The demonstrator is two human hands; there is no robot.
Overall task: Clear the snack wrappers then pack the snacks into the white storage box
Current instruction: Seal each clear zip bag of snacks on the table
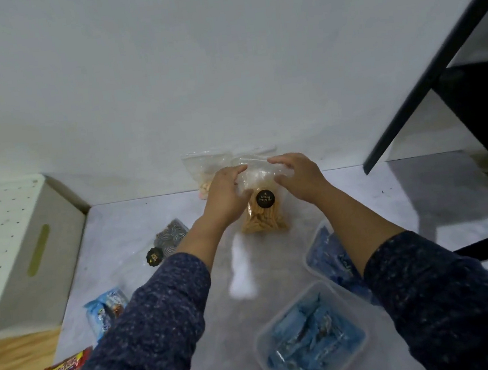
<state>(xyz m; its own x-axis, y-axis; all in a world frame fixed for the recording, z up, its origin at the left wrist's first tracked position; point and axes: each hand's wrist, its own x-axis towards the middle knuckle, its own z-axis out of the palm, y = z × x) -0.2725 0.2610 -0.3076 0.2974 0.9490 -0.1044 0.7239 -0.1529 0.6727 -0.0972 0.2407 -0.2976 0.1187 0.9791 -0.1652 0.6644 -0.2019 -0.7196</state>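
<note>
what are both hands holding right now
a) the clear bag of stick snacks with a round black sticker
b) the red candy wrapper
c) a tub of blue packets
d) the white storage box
a: the left hand and right hand grip the top of the clear bag of stick snacks, which stands on the floor.

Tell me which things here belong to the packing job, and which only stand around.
Job:
- clear bag of yellow stick snacks, gripped by left hand and right hand
- second clear snack bag
- blue snack packet
- red candy bar
- white storage box

Around:
- black table frame
- wall
</note>
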